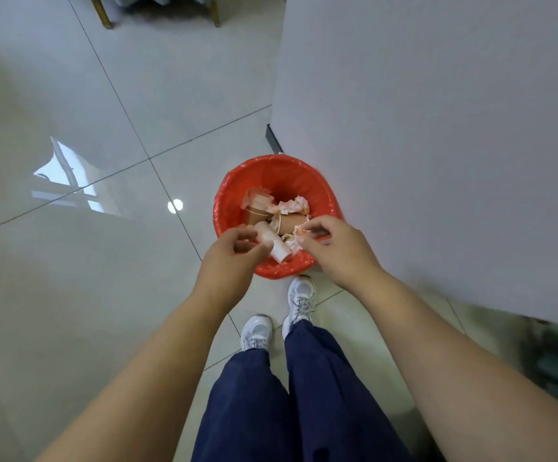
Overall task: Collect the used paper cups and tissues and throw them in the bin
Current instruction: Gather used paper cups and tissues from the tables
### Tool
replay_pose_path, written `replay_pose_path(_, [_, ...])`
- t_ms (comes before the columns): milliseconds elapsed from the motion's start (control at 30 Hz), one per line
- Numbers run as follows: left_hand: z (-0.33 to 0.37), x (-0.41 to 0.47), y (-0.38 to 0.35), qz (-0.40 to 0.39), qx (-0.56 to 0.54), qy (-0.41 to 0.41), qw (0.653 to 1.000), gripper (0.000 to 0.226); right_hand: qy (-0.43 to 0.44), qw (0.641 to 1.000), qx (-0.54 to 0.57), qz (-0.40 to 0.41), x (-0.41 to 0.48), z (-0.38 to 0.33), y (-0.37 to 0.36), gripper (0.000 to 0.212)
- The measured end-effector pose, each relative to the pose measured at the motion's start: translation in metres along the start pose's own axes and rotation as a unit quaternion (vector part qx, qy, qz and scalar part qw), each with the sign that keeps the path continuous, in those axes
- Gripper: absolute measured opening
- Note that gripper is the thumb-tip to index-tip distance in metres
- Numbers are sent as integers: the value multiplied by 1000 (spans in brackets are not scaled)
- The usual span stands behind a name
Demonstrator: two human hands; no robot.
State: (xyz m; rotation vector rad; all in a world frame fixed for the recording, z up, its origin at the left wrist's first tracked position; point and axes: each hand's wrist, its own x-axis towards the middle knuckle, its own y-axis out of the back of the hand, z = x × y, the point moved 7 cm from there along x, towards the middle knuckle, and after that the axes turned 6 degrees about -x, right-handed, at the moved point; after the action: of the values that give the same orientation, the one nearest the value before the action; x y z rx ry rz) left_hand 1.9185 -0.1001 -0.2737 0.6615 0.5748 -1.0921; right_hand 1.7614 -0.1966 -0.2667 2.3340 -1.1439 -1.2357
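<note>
The left hand [234, 250] was curled against a tilted stack of paper cups [276, 245], grip or mere touch not to be told, over the near side of the red-lined bin [271, 171], where a tissue [299, 235] was pinched by the right hand [334, 243].

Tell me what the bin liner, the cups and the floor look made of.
Bin liner: thin red plastic film, glossy, crinkled at the rim. Cups: paper, matte brown and white, rolled rims. Floor: probably glazed ceramic tile, mirror-glossy, with grout lines.
</note>
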Motion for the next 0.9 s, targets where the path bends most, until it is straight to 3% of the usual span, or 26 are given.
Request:
replay_pose_path(467, [62, -177, -51, -99, 40, -123, 987, 13, -17, 981, 119, 153, -222, 28, 85, 9])
replay_pose_path(700, [88, -260, -161, -221, 96, -200, 950, 19, -32, 958, 155, 237, -314, 96, 141, 8])
replay_pose_path(900, [97, -328, -284, -277, 128, -234, 923, 14, -42, 928, 180, 323, -395, 177, 212, 8])
